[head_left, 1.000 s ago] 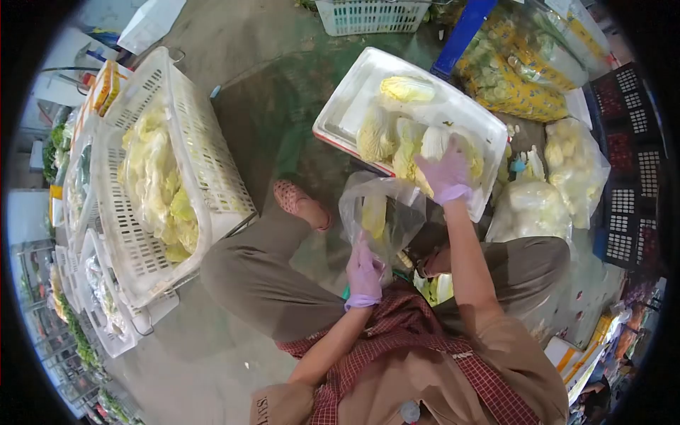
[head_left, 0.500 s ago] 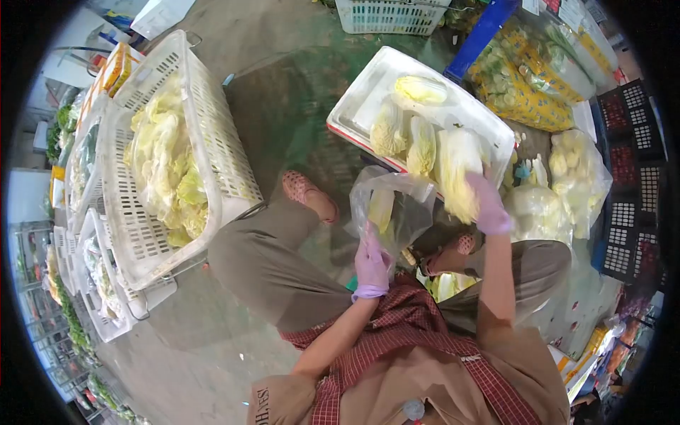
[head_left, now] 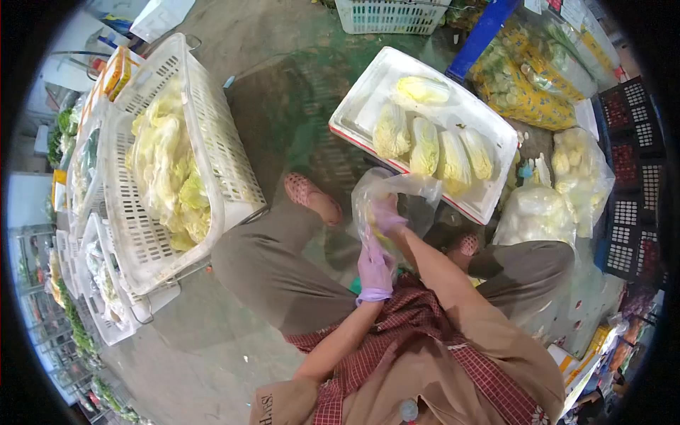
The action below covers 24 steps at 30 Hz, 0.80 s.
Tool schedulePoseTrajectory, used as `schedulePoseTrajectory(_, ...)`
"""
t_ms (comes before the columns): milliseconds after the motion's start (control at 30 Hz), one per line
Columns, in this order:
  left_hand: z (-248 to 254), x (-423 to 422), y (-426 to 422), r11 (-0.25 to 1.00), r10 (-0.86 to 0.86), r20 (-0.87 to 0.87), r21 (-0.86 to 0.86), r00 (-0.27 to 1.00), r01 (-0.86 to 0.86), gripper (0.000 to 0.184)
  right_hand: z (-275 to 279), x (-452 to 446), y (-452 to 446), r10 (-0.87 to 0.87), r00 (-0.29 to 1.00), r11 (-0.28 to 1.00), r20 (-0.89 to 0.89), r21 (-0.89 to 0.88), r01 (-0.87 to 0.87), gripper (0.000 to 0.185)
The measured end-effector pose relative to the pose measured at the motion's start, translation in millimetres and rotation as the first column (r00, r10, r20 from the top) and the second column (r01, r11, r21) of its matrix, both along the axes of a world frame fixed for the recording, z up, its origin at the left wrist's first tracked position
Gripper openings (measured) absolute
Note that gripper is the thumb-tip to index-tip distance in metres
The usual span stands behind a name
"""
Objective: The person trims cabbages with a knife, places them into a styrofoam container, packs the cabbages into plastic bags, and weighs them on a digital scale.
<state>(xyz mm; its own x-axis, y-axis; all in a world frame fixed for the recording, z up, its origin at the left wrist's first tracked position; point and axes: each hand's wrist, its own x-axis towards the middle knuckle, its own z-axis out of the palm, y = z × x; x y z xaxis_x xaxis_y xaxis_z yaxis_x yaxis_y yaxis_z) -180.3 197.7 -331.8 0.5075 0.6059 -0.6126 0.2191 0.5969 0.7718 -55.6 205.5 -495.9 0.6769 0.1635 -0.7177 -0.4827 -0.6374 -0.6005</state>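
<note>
My left hand point(head_left: 375, 270), in a thin purple glove, is closed on the near side of a clear plastic bag point(head_left: 423, 193) between my knees. My right hand point(head_left: 387, 214), gloved the same way, reaches into the mouth of that bag; its fingers are blurred and partly hidden by the plastic. Something pale yellow-green shows through the bag beside it. Just beyond stands a white foam box point(head_left: 354, 92) with a red edge. It holds several napa cabbages point(head_left: 425, 145), mostly in a row along the near side, with one lying crosswise at the back.
On the left stands a white plastic crate point(head_left: 230, 152) heaped with loose cabbage leaves point(head_left: 166, 166). Bags of vegetables point(head_left: 538, 212) lie to the right, near stacked black crates point(head_left: 623, 237). Another white basket point(head_left: 389, 18) is at the far edge.
My right hand has left the napa cabbages at the right of the box and moved left into the bag. The cabbages there now lie fully in view. My left hand stays on the bag.
</note>
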Motion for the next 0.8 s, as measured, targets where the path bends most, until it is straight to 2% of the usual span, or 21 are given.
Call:
schedulePoseTrajectory(67,-12.4,-3.5,4.2,1.0,-0.014,-0.016,-0.01,1.0,0.014,0.035,-79.6,-12.3,23.4,0.151,0.936,0.979,0.318,-0.181,-0.096,0.05)
schedulePoseTrajectory(100,-33.7,-7.8,7.4,0.778,-0.102,-0.128,0.608,0.986,0.16,0.039,-121.9,-18.3,37.0,0.235,0.863,0.959,0.447,-0.25,-0.132,0.049)
schedulePoseTrajectory(133,-45.9,-11.6,9.4,0.207,-0.101,-0.272,0.935,0.957,0.288,0.045,-105.4,-19.8,44.6,0.378,0.851,0.854,0.365,-0.493,-0.168,0.042)
schedulePoseTrajectory(167,-46.5,-13.1,10.1,0.21,-0.099,-0.28,0.932,0.955,0.295,0.045,-81.3,-17.4,43.8,0.509,0.819,0.81,0.265,-0.469,-0.352,0.045)
schedulePoseTrajectory(200,-45.7,-12.8,11.9,0.76,-0.07,-0.171,0.629,0.983,0.164,0.042,-55.9,-14.9,43.0,0.626,0.759,0.748,0.18,-0.412,-0.52,0.048)
schedulePoseTrajectory(233,-43.9,-11.9,14.8,0.998,0.024,-0.098,0.063,0.995,-0.018,0.04,-48.1,-17.4,45.8,0.519,0.83,0.834,0.204,-0.336,-0.439,0.048)
schedulePoseTrajectory(267,-34.1,-6.8,20.0,0.996,0.09,-0.099,-0.009,0.991,-0.091,0.037,-44.1,-19.9,48.5,0.403,0.889,0.903,0.219,-0.257,-0.346,0.048)
schedulePoseTrajectory(300,-22.6,-4.5,24.2,0.996,0.091,-0.099,-0.008,0.991,-0.092,0.037,-39.5,-22.3,50.3,0.279,0.934,0.954,0.224,-0.177,-0.243,0.048)
schedulePoseTrajectory(367,-8.4,-1.9,29.9,0.98,0.158,-0.093,-0.108,0.983,-0.168,0.037,-25.9,-23.5,48.6,0.021,0.978,1.0,0.207,-0.023,-0.017,0.048)
schedulePoseTrajectory(400,-9.6,-1.4,30.6,0.979,0.159,-0.09,-0.113,0.983,-0.169,0.037,-16.2,-20.3,40.7,0.024,0.977,0.999,0.21,-0.027,-0.018,0.048)
schedulePoseTrajectory(433,-12.2,-1.2,31.0,0.965,0.219,-0.048,-0.14,0.975,-0.223,0.037,-2.5,-15.1,28.6,0.179,0.969,0.984,0.169,-0.045,-0.174,0.045)
schedulePoseTrajectory(500,-16.8,-2.8,28.8,0.944,0.282,-0.016,-0.172,0.959,-0.28,0.038,0.0,-20.6,6.0,0.334,0.935,0.942,0.117,-0.059,-0.329,0.043)
schedulePoseTrajectory(533,-18.4,-2.5,28.4,0.956,0.265,-0.025,-0.121,0.964,-0.266,0.039,-9.4,-29.9,-4.4,0.615,0.764,0.788,0.194,-0.141,-0.599,0.04)
schedulePoseTrajectory(567,-18.7,-1.2,28.6,0.966,0.248,-0.031,-0.067,0.968,-0.25,0.04,-22.0,-32.7,-11.5,0.828,0.506,0.556,0.242,-0.242,-0.795,0.037)
schedulePoseTrajectory(600,-18.2,-2.1,28.5,0.966,0.247,-0.029,-0.066,0.969,-0.248,0.04,-35.4,-29.1,-16.0,0.827,0.507,0.558,0.244,-0.241,-0.794,0.037)
schedulePoseTrajectory(667,-13.9,-5.7,29.9,0.945,0.285,-0.062,-0.146,0.956,-0.291,0.041,-72.4,-22.4,-17.9,0.881,0.279,0.349,0.382,-0.128,-0.928,0.032)
schedulePoseTrajectory(700,-11.8,-7.2,32.1,0.947,0.284,-0.056,-0.142,0.957,-0.289,0.041,-104.2,-29.3,-15.2,0.879,0.278,0.351,0.388,-0.13,-0.927,0.032)
schedulePoseTrajectory(733,-9.1,-9.2,34.0,0.948,0.284,-0.083,-0.124,0.955,-0.293,0.041,-89.3,-32.8,-11.4,0.901,0.25,0.331,0.355,-0.192,-0.924,0.03)
schedulePoseTrajectory(800,3.3,-7.6,35.5,0.95,0.289,-0.095,-0.095,0.953,-0.297,0.04,-9.2,-29.0,-2.2,0.916,0.226,0.319,0.332,-0.26,-0.911,0.026)
